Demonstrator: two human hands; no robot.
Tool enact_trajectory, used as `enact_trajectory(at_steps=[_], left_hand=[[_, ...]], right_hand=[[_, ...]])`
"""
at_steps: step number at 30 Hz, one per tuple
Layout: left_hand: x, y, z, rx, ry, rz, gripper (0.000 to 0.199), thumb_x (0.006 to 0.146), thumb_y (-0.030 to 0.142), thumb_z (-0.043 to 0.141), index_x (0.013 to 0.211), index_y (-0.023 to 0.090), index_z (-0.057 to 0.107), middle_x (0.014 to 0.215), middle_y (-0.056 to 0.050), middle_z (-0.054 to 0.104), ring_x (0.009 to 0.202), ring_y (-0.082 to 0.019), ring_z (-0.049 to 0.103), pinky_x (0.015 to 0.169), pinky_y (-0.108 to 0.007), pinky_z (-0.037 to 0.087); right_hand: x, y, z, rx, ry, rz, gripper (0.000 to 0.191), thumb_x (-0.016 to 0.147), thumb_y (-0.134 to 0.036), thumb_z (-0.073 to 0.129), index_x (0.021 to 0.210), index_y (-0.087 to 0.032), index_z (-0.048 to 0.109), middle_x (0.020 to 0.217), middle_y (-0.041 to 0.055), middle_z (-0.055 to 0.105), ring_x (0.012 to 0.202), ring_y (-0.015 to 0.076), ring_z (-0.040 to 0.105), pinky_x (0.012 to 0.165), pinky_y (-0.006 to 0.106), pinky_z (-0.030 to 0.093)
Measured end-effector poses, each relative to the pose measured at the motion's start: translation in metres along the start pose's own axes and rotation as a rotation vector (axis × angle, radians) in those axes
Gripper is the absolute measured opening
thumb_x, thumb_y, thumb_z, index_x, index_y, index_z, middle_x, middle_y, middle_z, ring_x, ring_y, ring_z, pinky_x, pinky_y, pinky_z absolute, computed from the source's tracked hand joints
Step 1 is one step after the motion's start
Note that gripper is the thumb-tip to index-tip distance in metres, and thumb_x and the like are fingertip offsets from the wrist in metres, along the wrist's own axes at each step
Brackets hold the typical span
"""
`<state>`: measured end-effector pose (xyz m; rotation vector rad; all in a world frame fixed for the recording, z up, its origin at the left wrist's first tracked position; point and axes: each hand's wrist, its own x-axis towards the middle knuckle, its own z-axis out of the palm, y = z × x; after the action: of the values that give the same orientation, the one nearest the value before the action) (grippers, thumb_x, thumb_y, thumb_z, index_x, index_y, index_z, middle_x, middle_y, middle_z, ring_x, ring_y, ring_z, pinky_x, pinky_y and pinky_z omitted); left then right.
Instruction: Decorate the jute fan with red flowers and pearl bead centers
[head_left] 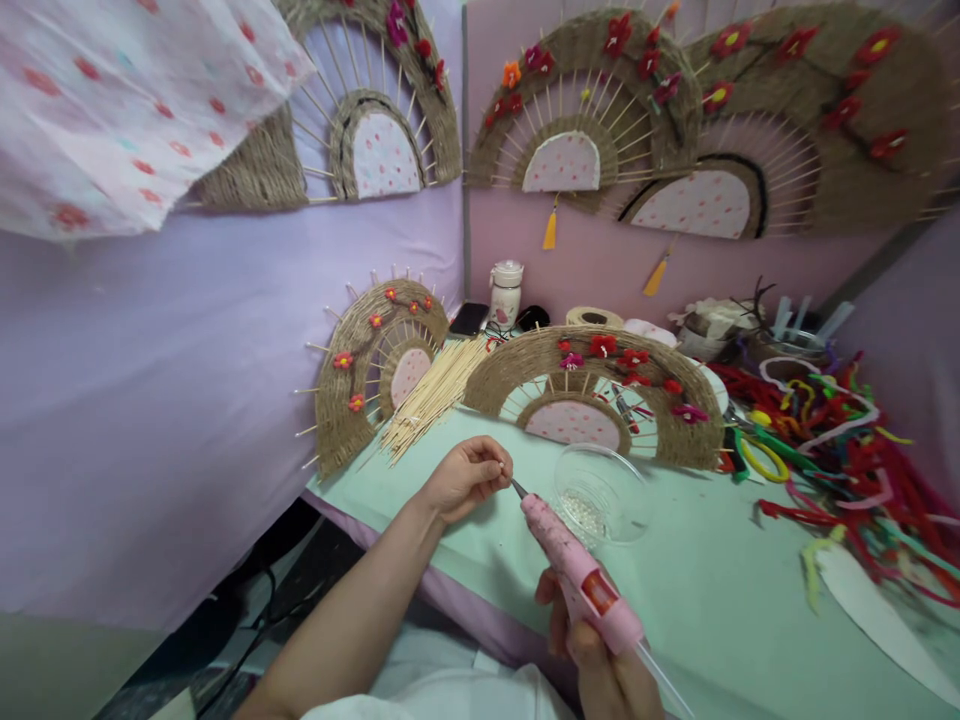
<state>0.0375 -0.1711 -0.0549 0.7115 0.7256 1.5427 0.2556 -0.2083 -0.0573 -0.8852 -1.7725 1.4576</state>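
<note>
Over the counter (720, 580), in the head view, holds a pink glue gun (564, 552) in the right hand (604, 668), with the grip closed round it. Aims the nozzle (519, 489) forward and leftward at the left hand (466, 480), close to the fingertips; cannot tell whether touching. Pinches thumb and forefinger together, with any piece in that grip too small to make out. Just beside the gun, on the counter, shows a clear dish (630, 515) with white beads (583, 513). Behind the dish, shows a flowered fan (491, 385); to the left, sticks (429, 400) and a small fan (337, 420); to the right, pipe cleaners (855, 485).
</note>
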Motion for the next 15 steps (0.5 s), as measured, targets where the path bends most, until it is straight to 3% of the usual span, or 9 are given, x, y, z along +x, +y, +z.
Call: enact_trajectory(at_steps=[15], left_hand=[[-0.0014, 0.0004, 0.0025, 0.054, 0.035, -0.032, 0.029, 0.053, 0.025, 0.089, 0.065, 0.012, 0.066, 0.062, -0.002, 0.064, 0.055, -0.008, 0.056, 0.052, -0.018, 0.042]], right_hand=[[-0.0007, -0.0047, 0.0020, 0.018, 0.007, -0.012, 0.080, 0.084, -0.077, 0.028, 0.138, -0.021, 0.045, 0.077, 0.0036, 0.058, 0.045, 0.0116, 0.039, 0.046, 0.026, 0.027]])
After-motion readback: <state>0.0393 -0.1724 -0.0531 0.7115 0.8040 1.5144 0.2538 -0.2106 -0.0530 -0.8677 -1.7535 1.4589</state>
